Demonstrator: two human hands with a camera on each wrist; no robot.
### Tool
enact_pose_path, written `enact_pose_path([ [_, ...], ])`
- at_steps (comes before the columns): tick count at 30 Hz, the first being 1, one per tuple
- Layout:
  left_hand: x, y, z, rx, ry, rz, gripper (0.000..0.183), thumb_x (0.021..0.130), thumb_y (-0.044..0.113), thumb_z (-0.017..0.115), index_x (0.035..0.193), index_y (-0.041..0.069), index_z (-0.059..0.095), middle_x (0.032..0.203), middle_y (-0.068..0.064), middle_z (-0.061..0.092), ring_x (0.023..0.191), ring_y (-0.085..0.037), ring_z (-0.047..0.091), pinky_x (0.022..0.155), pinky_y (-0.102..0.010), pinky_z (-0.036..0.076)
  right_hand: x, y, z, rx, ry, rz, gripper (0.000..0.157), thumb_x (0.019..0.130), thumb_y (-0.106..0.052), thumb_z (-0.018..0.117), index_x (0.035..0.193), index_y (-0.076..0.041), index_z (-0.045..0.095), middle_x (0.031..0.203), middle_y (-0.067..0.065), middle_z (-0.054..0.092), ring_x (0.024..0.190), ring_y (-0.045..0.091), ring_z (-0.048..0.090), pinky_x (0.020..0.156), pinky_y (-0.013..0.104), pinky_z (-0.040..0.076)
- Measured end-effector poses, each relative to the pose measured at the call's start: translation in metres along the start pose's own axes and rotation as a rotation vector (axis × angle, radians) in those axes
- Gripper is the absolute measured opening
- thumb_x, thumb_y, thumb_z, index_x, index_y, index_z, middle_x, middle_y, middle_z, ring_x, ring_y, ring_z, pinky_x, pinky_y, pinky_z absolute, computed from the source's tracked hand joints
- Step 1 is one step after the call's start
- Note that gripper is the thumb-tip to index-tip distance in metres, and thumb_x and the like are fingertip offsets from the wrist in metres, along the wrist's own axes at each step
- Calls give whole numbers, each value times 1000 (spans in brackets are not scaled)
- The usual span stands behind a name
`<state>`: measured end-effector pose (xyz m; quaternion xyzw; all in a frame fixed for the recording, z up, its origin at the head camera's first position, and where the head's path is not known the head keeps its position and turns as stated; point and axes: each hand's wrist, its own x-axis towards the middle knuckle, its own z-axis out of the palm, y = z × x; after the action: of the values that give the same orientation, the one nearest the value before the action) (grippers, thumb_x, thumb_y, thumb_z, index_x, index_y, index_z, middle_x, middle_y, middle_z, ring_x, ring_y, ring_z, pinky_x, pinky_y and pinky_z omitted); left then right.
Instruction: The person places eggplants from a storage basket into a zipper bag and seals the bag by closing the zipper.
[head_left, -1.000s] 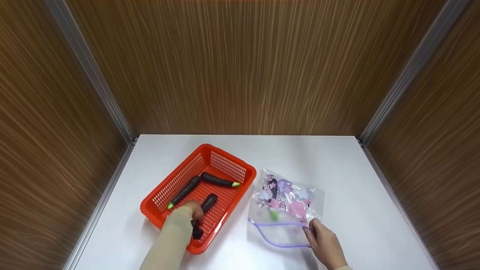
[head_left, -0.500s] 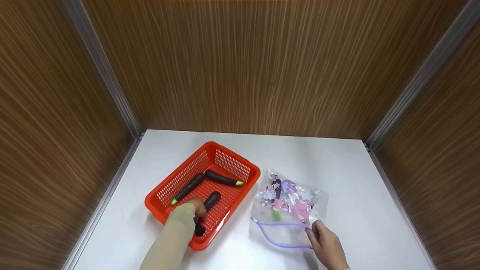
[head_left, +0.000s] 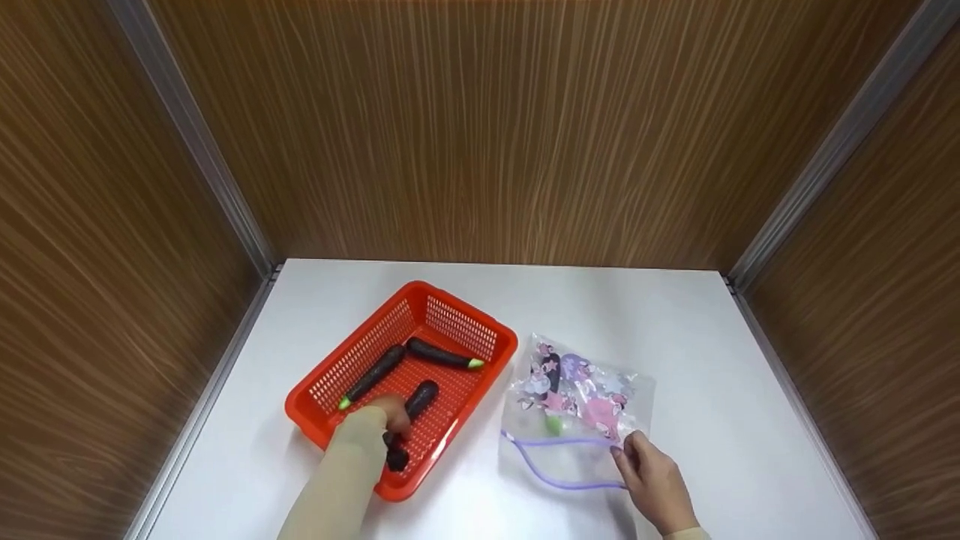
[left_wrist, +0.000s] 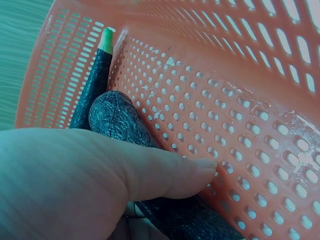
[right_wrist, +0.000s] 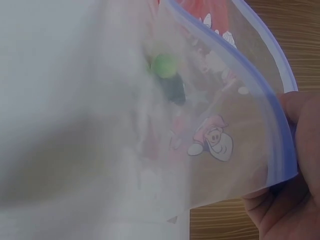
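My left hand (head_left: 393,414) reaches down into a red plastic basket (head_left: 301,411) and grips a dark eggplant (head_left: 422,397). In the left wrist view the thumb lies across the eggplant's wrinkled dark skin (left_wrist: 120,117). A dark end (head_left: 397,459) shows below the hand; whether it belongs to the same eggplant, I cannot tell. Two more eggplants with pale green tips, one on the left (head_left: 373,377) and one at the back (head_left: 442,354), lie in the basket. My right hand (head_left: 656,480) pinches the purple-edged mouth of a clear printed zip bag (head_left: 600,412), which gapes. Inside it lies a green-tipped dark eggplant (right_wrist: 167,75).
Basket and bag lie side by side on a white table (head_left: 585,300). Wood-grain panels (head_left: 487,135) rise at the back and on both sides, with metal strips along the corners. The basket's raised rim surrounds the left hand.
The head view shifts slightly. Both hands keep their places, the left on the eggplant in the basket and the right at the bag's mouth.
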<state>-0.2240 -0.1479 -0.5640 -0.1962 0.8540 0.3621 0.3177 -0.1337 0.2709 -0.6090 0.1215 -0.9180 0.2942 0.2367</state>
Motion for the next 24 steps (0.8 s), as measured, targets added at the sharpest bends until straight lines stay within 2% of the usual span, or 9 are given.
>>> enact_pose_path([
  [4, 8, -3, 0, 37, -10, 20, 34, 77, 10, 70, 109, 9, 59, 87, -14, 56, 73, -28, 57, 55, -40, 49, 1, 1, 0, -4, 7, -2, 27, 80, -8, 69, 75, -18, 44, 60, -21, 30, 47, 0, 30, 42, 19, 28],
  [7, 18, -6, 1, 95, -10, 51, 26, 76, 9, 70, 101, 5, 61, 83, -13, 58, 70, -26, 58, 56, -37, 49, 0, 1, -1, 6, -1, -6, 27, 80, -7, 68, 75, -18, 45, 60, -21, 31, 46, -1, 30, 41, 18, 30],
  [9, 24, -7, 2, 100, -7, 47, 20, 76, 8, 70, 94, 4, 62, 80, -13, 59, 68, -26, 58, 55, -37, 50, -1, 1, 0, 7, -6, 1, 26, 81, -7, 68, 76, -18, 45, 60, -21, 32, 46, -1, 30, 41, 18, 30],
  [12, 31, -9, 4, 52, -5, 3, 15, 75, 7, 70, 87, 3, 62, 78, -15, 60, 66, -27, 59, 53, -38, 50, -1, 1, 1, 9, -13, 17, 25, 82, -9, 68, 76, -18, 45, 60, -21, 33, 46, -1, 31, 41, 18, 31],
  [14, 32, -9, 4, 19, -4, -19, 17, 75, 8, 71, 89, 4, 61, 80, -16, 59, 66, -28, 59, 52, -39, 50, 0, 0, 0, 2, -11, 23, 25, 82, -9, 67, 76, -18, 45, 60, -21, 33, 46, -1, 31, 41, 18, 30],
  [18, 30, -9, 3, -2, -3, -13, 21, 74, 8, 71, 93, 5, 60, 83, -16, 58, 68, -29, 59, 51, -39, 50, 0, 0, 0, -5, -6, 30, 26, 82, -9, 68, 75, -18, 45, 59, -21, 32, 46, 0, 32, 41, 19, 30],
  [22, 24, -6, 2, -9, 9, 34, 22, 73, 7, 71, 92, 6, 59, 83, -15, 57, 67, -30, 58, 50, -39, 50, -1, 0, -1, -8, -1, 27, 26, 81, -9, 68, 75, -19, 45, 59, -21, 32, 46, 0, 31, 41, 19, 30],
  [24, 20, -4, 1, 2, 15, 82, 23, 72, 6, 70, 92, 5, 59, 83, -15, 57, 67, -29, 58, 50, -39, 49, -2, 0, -2, -5, 3, 19, 26, 81, -8, 68, 75, -18, 45, 60, -21, 32, 46, 0, 31, 41, 19, 30],
])
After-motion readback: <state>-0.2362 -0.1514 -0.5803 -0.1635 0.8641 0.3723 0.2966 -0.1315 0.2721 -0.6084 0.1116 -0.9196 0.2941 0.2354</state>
